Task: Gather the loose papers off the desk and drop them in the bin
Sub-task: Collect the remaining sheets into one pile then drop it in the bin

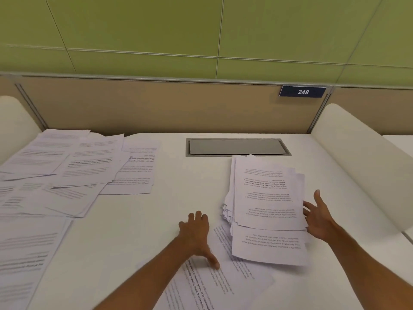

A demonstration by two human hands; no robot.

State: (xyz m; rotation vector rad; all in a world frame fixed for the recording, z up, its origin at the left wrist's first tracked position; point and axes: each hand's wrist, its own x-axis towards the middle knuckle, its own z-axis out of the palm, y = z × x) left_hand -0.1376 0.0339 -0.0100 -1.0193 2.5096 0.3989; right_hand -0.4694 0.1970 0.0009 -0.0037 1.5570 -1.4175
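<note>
A rough stack of printed papers (268, 198) lies on the white desk (178, 198) at centre right. My right hand (318, 217) is open at the stack's right edge, fingers spread, touching or nearly touching it. My left hand (197, 233) hovers flat over the desk, left of the stack, its thumb resting on loose sheets (214, 285) that lie at the near edge. Several more loose sheets (73, 168) are spread over the left side of the desk. No bin is in view.
A grey cable hatch (237, 147) is set into the desk behind the stack. A tan partition (156, 106) with a plate reading 248 (302, 91) closes the back. White rounded dividers stand at the left (13, 121) and right (357, 157).
</note>
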